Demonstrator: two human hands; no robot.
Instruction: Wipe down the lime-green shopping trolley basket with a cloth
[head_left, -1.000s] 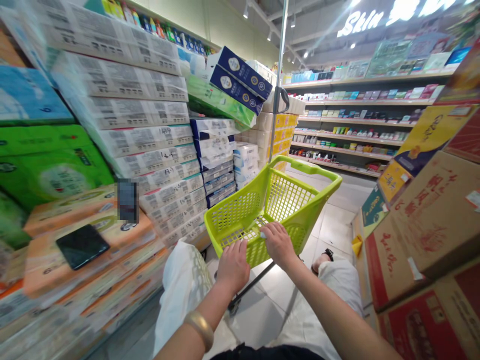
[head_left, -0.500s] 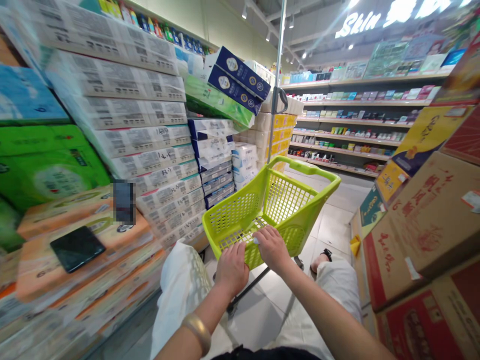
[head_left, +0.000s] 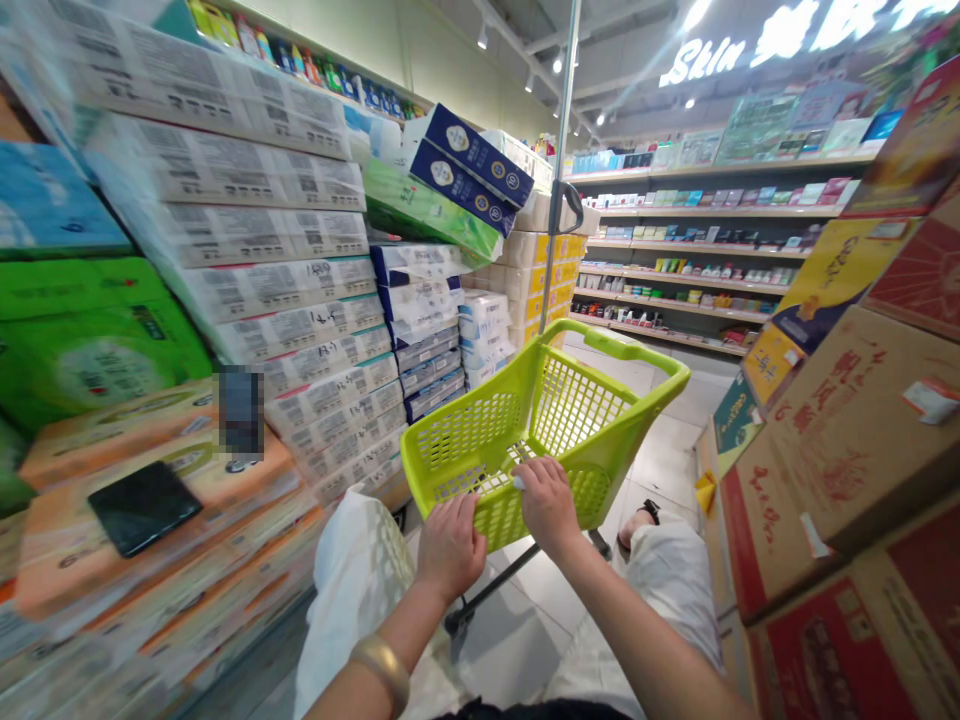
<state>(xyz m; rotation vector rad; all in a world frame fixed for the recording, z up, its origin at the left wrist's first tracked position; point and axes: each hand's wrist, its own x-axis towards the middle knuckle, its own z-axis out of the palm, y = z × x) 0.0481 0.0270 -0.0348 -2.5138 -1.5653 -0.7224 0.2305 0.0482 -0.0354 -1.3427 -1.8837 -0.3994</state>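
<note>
left grip (head_left: 452,548) and right grip (head_left: 550,502) curl over the green cart (head_left: 604,455)'s near rim (steadying it, seemingly). moving it calls for even pressure.

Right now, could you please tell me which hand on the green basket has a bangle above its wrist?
The left hand: a gold bangle circles that forearm; the right hand has a bare one.

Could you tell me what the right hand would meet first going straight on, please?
Past the near rim it grips, the right hand would probably meet the basket's left wall; depth is unclear.
</note>
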